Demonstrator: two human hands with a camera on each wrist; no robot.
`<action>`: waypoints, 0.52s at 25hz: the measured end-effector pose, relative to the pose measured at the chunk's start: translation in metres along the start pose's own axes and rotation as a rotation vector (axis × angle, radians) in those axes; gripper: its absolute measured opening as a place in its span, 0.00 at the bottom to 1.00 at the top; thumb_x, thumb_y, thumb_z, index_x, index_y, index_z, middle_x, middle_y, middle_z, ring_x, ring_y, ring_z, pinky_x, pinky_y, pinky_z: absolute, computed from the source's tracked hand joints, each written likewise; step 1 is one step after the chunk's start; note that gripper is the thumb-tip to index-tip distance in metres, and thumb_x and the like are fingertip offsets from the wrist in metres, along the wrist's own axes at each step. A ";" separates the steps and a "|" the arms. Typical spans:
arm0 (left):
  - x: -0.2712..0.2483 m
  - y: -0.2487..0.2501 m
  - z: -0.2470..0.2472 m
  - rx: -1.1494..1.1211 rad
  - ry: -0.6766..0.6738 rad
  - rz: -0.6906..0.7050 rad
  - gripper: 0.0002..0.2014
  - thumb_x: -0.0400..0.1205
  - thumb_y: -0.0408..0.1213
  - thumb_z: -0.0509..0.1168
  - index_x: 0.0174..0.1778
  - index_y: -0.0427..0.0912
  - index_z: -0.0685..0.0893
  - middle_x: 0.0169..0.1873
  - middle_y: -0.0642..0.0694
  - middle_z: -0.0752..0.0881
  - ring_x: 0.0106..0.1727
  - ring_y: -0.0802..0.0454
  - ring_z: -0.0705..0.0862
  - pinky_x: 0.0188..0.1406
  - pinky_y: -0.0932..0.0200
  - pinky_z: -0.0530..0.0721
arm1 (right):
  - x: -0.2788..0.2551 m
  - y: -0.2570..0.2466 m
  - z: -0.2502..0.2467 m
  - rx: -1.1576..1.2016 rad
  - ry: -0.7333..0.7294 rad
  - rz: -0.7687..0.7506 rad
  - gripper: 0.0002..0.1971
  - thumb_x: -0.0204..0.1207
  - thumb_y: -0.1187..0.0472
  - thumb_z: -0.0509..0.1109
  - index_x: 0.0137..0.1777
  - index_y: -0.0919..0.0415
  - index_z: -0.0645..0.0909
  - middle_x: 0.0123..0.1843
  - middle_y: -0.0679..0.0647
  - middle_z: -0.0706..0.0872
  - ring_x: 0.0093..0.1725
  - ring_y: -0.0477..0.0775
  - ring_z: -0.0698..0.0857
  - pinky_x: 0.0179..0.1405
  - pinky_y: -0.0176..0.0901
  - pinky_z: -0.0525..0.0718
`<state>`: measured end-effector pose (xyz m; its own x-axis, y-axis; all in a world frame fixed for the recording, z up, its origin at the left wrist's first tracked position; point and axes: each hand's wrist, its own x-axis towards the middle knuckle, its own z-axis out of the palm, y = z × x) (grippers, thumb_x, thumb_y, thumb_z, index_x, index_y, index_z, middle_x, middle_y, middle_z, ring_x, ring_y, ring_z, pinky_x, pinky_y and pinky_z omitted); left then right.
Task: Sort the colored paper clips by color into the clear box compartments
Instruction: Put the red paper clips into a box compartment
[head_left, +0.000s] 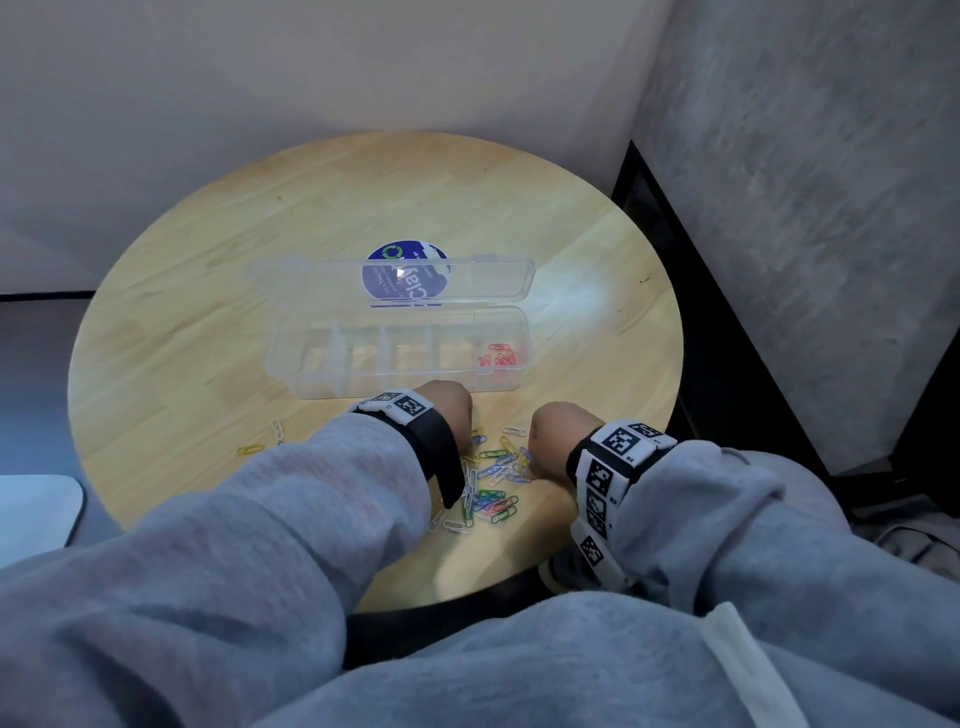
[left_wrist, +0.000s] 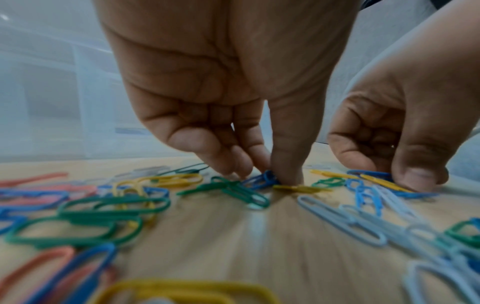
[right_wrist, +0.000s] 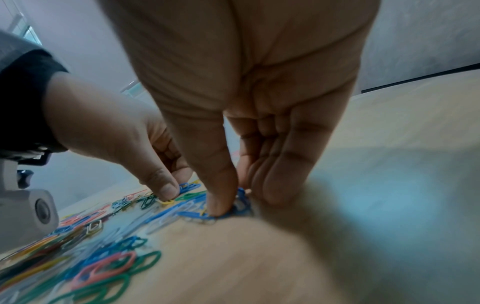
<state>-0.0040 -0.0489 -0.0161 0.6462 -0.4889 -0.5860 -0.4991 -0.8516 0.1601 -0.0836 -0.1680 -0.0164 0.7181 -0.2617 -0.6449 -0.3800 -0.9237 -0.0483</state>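
Picking blue clips from the loose pile (head_left: 493, 486) in front of the clear box (head_left: 400, 358).
Your left hand (left_wrist: 233, 115) pinches a blue clip (left_wrist: 262, 180); your right hand (right_wrist: 249, 127) pinches another blue clip (right_wrist: 240, 203), gathering one color for an unfilled compartment.

Dim, cool indoor light throughout. A pale glare patch is seen on the round table (head_left: 587, 291) right of the clear box (head_left: 400, 358). Head view bent at the edges by the wide lens; sleeves soft. Both wrist views are smeared by blur: near paper clips (left_wrist: 85, 224) are streaked, and a broad soft shadow is cast under the right hand (right_wrist: 249, 127).
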 end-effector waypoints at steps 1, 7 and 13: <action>0.001 0.000 0.000 0.003 -0.008 0.001 0.16 0.75 0.43 0.71 0.54 0.36 0.88 0.50 0.41 0.89 0.49 0.45 0.86 0.43 0.57 0.78 | 0.001 -0.001 0.000 0.001 -0.008 -0.011 0.11 0.73 0.54 0.74 0.38 0.62 0.81 0.32 0.53 0.78 0.42 0.56 0.79 0.41 0.40 0.75; -0.002 -0.003 0.000 -0.068 -0.005 -0.001 0.14 0.76 0.43 0.71 0.50 0.36 0.88 0.42 0.43 0.86 0.45 0.45 0.82 0.45 0.59 0.78 | 0.003 0.001 0.000 0.035 -0.018 -0.030 0.17 0.73 0.56 0.73 0.58 0.65 0.85 0.45 0.55 0.82 0.45 0.54 0.80 0.45 0.40 0.77; -0.013 -0.016 -0.003 -0.252 0.015 0.032 0.12 0.74 0.37 0.72 0.27 0.47 0.78 0.26 0.52 0.79 0.39 0.50 0.79 0.39 0.62 0.75 | -0.005 0.003 -0.007 0.084 -0.025 -0.030 0.13 0.72 0.57 0.74 0.51 0.65 0.87 0.42 0.56 0.84 0.42 0.55 0.80 0.40 0.39 0.77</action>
<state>-0.0028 -0.0289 -0.0086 0.6422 -0.5171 -0.5658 -0.3604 -0.8552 0.3725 -0.0839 -0.1715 -0.0078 0.7159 -0.2261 -0.6606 -0.4068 -0.9040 -0.1316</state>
